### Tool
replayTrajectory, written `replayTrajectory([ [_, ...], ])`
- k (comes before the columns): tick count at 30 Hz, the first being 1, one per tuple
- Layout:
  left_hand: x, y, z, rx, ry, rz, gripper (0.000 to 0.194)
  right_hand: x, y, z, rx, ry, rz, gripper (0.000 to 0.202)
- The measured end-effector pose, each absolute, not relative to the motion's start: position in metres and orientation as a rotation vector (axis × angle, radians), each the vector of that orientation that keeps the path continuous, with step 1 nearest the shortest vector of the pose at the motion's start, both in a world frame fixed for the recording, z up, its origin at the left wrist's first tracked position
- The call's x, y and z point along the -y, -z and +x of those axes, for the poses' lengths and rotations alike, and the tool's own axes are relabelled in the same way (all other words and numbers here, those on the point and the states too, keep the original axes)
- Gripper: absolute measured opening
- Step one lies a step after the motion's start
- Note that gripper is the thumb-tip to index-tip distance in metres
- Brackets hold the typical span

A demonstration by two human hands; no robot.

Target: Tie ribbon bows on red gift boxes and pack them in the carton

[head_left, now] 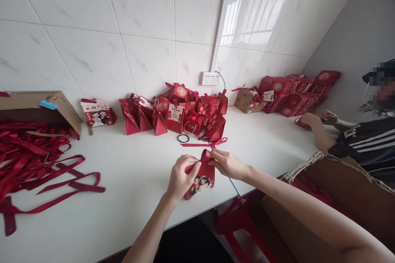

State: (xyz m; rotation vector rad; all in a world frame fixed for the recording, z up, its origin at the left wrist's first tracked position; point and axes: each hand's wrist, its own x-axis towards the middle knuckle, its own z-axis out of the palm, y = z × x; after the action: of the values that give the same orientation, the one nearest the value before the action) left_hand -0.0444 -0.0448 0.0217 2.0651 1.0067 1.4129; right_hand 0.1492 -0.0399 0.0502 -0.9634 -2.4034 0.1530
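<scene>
A small red box (202,184) with a printed cartoon couple stands at the table's front edge, between my hands. Its top carries a looped red ribbon (205,155). My left hand (182,174) pinches the box's upper left side near the ribbon. My right hand (226,164) has its fingers closed on the ribbon at the upper right of the box. The exact fingertip contact there is partly hidden. Just behind the right hand lies a thin red bow (216,144), its tail stretching left over the white table.
A carton (66,109) spills red ribbons (27,160) at left. Finished-looking red boxes (175,117) line the wall beside a black ring (183,138). At right are more red boxes (290,94), an open carton (348,189) and another person's hands (319,119).
</scene>
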Motion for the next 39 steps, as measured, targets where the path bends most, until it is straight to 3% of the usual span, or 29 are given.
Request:
replayTrajectory([
  [8, 0.052, -0.045, -0.082, -1.037, -1.081, 1.899, 0.023, 0.055, -0.02, 0.09, 2.143, -0.206, -0.964, 0.015],
  [13, 0.048, -0.046, -0.081, -1.034, -1.253, 1.818, 0.014, 0.065, -0.013, 0.07, 1.941, -0.104, -1.086, 0.025],
  [19, 0.057, -0.033, -0.084, -1.108, -1.449, 1.825, 0.017, 0.071, -0.013, 0.068, 1.971, -0.169, -1.007, 0.016],
  [23, 0.06, -0.03, -0.086, -1.077, -1.548, 2.096, 0.004, 0.071, -0.017, 0.07, 1.995, -0.213, -0.959, 0.01],
  [32, 0.07, -0.042, -0.102, -0.92, -1.257, 2.409, 0.039, 0.08, -0.022, 0.07, 2.034, -0.226, -0.986, 0.012],
  [39, 0.069, -0.042, -0.11, -0.946, -1.076, 2.435, 0.053, 0.079, -0.02, 0.069, 2.068, 0.163, -1.029, 0.013],
])
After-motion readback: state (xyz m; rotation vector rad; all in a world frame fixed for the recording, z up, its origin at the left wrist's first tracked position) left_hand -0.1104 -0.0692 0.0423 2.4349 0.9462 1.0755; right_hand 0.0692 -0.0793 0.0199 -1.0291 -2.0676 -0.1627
